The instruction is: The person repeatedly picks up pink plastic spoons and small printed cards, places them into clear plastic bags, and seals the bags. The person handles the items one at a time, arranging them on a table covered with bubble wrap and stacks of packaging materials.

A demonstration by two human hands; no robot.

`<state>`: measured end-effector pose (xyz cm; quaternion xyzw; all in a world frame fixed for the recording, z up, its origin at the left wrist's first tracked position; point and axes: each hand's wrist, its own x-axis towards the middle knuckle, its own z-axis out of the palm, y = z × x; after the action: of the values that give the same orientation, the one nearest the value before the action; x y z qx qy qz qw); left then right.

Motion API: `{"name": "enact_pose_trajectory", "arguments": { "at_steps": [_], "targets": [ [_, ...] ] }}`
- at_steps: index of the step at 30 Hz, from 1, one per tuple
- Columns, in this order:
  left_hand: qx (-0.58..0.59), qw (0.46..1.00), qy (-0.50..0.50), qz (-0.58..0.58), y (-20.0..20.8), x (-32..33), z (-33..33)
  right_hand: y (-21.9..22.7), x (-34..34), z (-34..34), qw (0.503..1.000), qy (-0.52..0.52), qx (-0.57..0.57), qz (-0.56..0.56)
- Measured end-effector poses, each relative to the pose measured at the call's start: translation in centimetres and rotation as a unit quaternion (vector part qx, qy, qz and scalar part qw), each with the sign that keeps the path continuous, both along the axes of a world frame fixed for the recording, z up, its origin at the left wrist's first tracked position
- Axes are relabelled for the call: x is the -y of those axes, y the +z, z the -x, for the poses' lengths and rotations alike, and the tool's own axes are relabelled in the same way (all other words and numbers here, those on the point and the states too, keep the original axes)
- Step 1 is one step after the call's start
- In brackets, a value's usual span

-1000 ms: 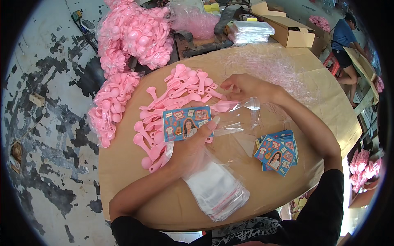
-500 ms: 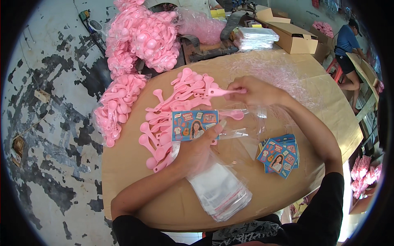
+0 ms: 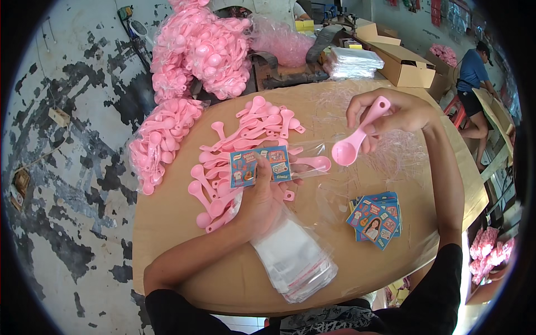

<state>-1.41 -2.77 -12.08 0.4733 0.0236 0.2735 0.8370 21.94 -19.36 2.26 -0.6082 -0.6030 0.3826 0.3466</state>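
My right hand [image 3: 399,116] is raised over the worktop [image 3: 218,273], fingers closed on the handle of a pink measuring spoon [image 3: 349,148], its bowl tipped down toward my left. My left hand [image 3: 262,204] grips a blue printed card [image 3: 279,162], thumb pressed across its face. Just right of that card, another pink spoon [image 3: 319,163] shows by some clear film; the glare is such that I can't tell whether it's inside the film or beneath it. Loose pink spoons [image 3: 271,121] lie heaped beyond and to the left of the card. Nearer me, a fanned stack of clear bags [image 3: 296,259] runs down from my left wrist, and to its right sits a small pile of blue cards [image 3: 375,219].
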Motion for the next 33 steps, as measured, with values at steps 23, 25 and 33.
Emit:
{"name": "enact_pose_trajectory", "arguments": {
  "at_steps": [23,25,33],
  "targets": [
    [-0.013,0.999,-0.020,0.036,1.1,0.5,0.1,-5.1,-3.6,5.9,0.988,0.034,-0.085,-0.124],
    [-0.037,0.997,-0.066,0.013,0.7,0.5,0.0,-4.4,-2.9,6.7,0.987,-0.063,-0.054,-0.137],
    [-0.039,0.998,-0.037,-0.045,1.5,0.4,0.2,2.8,4.2,2.9,0.881,-0.235,0.206,-0.356]
  ]
}}
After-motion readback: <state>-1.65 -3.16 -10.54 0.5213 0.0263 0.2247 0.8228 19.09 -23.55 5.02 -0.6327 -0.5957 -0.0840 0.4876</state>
